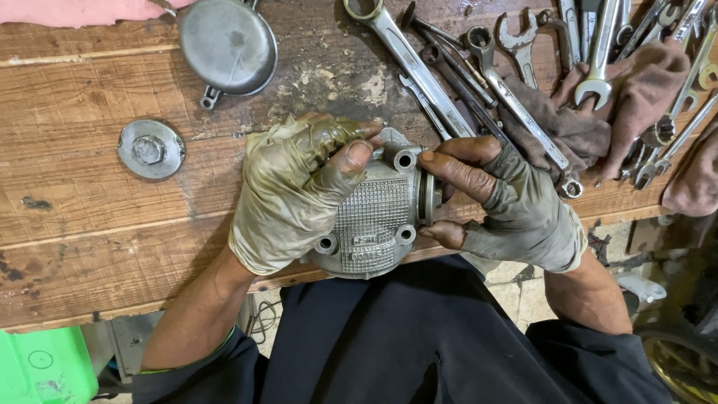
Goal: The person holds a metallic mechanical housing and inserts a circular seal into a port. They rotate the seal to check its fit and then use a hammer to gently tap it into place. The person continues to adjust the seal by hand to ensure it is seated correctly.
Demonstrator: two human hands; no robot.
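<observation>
Worn wooden planks form the bench top (90, 217), scuffed, stained dark and chalky just behind the metal cover (374, 221), which serves as the reference point for this entry. Cover sits at the near edge of the bench, partly overhanging it, above the person's dark-clothed lap. It is a cast grey part, roughly rounded, with a fine waffle grid on its face, a raised plate low on that face, and tubular bolt bosses around the rim; no bolts show in the visible bosses. Left hand (288, 198), in a grimy olive fingerless glove, is curled around the cover's left side, thumb pressed on the top face, firmly gripping. Right hand (508, 206), in a darker frayed glove, closes thumb and fingertips on a round ring-like fitting (428, 196) at the cover's right end; whether that fitting is seated or loose cannot be told. Judgement: the cover is off whatever it belongs to and being worked in hand, with refitting undone. Far behind and to the right of the cover lie many steel wrenches (479, 82) over a brownish rag (636, 97). Behind and left lies a dull domed round lid (228, 45); further left, a small disc with a hex bolt (150, 149).
</observation>
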